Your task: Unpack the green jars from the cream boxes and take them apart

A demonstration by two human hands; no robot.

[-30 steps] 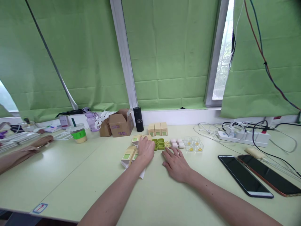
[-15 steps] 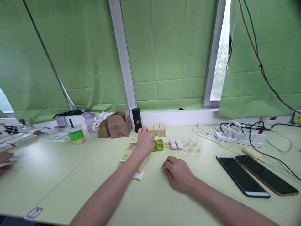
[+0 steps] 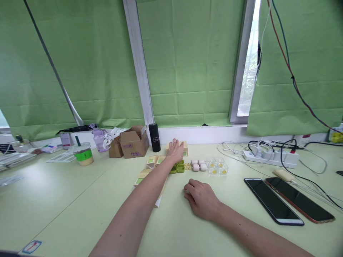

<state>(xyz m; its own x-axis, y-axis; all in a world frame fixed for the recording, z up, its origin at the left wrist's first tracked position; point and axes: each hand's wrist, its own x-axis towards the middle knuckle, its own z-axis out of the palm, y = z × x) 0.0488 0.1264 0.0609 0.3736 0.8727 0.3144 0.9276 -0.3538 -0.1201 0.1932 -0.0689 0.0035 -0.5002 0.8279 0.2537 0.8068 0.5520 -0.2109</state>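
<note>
My left hand point(image 3: 175, 150) reaches far over the table and lies on the row of small cream boxes point(image 3: 184, 148) near the window sill, fingers stretched over them. In front of that row sit green cases point(image 3: 179, 168), pale pink cases point(image 3: 198, 166) and clear trays with yellow dots point(image 3: 218, 166). Flat cream and green cartons point(image 3: 150, 166) lie under and left of my forearm. My right hand point(image 3: 200, 198) rests on the table nearer to me, fingers curled down, nothing visible in it.
A black flask point(image 3: 154, 137), brown cardboard boxes point(image 3: 131, 144), a purple bottle point(image 3: 98, 138) and a lidded drink cup point(image 3: 80, 153) stand at the back left. Two phones point(image 3: 273, 200) lie at the right, behind them a power strip point(image 3: 270, 157) with tangled cables.
My left hand has moved from the flat cartons forward onto the row of cream boxes. My right hand drew back from the small cases and curled. The other person's arm at left is gone.
</note>
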